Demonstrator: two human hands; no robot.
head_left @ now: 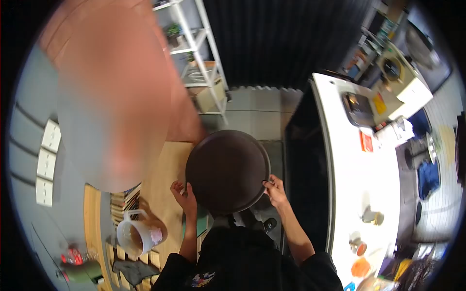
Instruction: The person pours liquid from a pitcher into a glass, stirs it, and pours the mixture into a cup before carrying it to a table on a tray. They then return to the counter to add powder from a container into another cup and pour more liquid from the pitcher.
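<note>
A round dark brown tray (228, 170) with a raised rim is held in front of my body at about waist height. My right hand (275, 191) grips its right edge, thumb over the rim and the other fingers curled at the outside. At the lower left edge is my left hand (184, 198), its thumb against the rim and its fingers bent beside it. Nothing can be seen lying on the tray. The undersides of the tray and some fingertips are hidden.
A wooden surface (167, 167) runs along my left, with a translucent pitcher (132, 237) near me. To the right stands a long white counter (352, 184) bearing a black tray (358, 109), cups and a white machine. White shelving (196, 43) and a dark curtain (272, 43) are ahead.
</note>
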